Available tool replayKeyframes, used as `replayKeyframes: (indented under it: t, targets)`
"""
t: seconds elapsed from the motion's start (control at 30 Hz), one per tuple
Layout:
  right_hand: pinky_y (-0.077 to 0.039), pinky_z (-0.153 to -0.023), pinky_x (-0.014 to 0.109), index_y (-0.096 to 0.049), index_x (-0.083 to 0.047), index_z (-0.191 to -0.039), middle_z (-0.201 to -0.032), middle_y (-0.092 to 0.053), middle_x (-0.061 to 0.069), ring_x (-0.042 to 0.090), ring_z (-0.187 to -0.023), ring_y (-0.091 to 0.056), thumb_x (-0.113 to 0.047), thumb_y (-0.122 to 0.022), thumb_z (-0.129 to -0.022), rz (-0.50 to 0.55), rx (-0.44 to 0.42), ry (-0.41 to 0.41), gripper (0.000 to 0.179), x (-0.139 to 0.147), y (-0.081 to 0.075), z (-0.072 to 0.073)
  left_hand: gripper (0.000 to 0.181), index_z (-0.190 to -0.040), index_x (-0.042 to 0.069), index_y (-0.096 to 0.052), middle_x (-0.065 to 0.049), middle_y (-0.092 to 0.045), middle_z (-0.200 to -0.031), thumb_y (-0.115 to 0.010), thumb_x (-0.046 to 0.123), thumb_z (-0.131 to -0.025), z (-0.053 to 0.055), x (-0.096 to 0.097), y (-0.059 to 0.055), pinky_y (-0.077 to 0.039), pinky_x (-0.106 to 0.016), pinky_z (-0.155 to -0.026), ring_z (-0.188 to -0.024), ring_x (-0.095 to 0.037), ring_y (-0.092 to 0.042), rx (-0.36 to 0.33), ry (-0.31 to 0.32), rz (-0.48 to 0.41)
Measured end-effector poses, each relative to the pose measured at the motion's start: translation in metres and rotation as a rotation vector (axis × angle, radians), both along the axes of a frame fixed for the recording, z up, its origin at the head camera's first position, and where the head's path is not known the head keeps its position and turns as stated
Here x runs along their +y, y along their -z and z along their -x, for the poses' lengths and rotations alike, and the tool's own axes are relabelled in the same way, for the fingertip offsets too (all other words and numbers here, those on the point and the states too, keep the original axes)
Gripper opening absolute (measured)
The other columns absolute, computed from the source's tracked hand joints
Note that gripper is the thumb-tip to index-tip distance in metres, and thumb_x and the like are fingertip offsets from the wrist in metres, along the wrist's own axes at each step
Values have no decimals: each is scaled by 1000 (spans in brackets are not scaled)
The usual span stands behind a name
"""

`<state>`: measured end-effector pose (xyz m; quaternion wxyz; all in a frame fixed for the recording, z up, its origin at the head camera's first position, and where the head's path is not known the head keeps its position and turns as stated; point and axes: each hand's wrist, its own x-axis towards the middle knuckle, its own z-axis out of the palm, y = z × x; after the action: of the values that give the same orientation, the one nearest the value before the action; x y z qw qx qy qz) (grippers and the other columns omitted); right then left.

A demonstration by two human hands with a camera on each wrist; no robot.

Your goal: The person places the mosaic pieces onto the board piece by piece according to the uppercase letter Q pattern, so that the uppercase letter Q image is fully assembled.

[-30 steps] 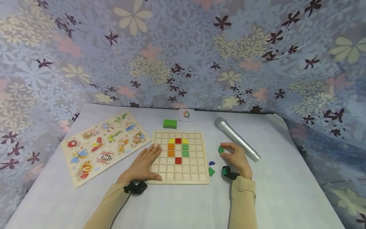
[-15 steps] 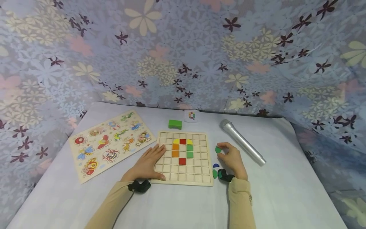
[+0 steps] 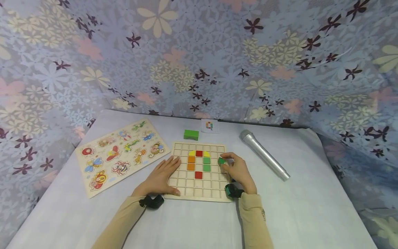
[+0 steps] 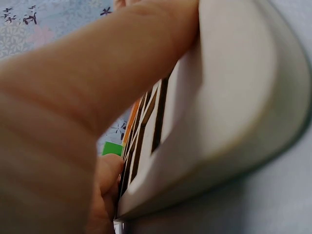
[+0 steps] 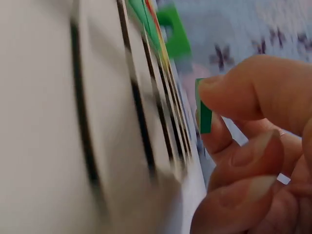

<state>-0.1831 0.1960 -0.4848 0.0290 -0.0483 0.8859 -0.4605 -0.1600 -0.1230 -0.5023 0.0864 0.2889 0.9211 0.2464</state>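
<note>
Two hands work at a gridded wooden board [image 3: 206, 192] on the white-covered bench [image 3: 199, 224]. The left hand [image 3: 159, 179] lies with fingers and thumb spread, resting on the board's left side. The right hand [image 3: 237, 170] pinches a small green piece [image 5: 205, 117] between thumb and finger, holding it over the board's right side — just beside the column of two green tiles [image 3: 207, 167]. Orange tiles [image 3: 191, 166] stand opposite, with red tiles [image 3: 198, 175] above and below. Beyond the board sits a green block [image 3: 191, 135]; a silver microphone [image 3: 264, 154] lies to the right.
</note>
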Motion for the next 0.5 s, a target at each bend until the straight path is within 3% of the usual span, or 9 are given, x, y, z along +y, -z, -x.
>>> replayKeyframes:
  t: [0.17,0.33,0.5]
  targets:
    - [-35,-46,17,-63,-8,-118,-118,-66,15,8,-54,-39,-2,-67,-85,44,5,-131,34,-36,-4,-5,118,-154,5,-22,-11,-16,-163,-79,60,-66,0,0,-1,-8,-52,-124,-152,-34,-7,7,6,-2]
    - [-38,-52,19,-66,-10,-114,-115,-68,11,10,-57,-42,-4,-69,-85,15,36,-254,29,-66,-3,-14,117,-154,6,-22,-11,-16,-163,-77,62,-67,0,-1,0,-9,-53,-123,-152,-34,-7,10,16,-2]
    - [-52,-75,27,-67,-12,-111,-112,-69,5,16,-86,-61,-6,-70,-84,-32,53,-306,27,-81,-1,-19,117,-154,5,-23,-11,-17,-163,-76,63,-67,0,-2,1,-10,-54,-123,-152,-34,-8,17,18,-5]
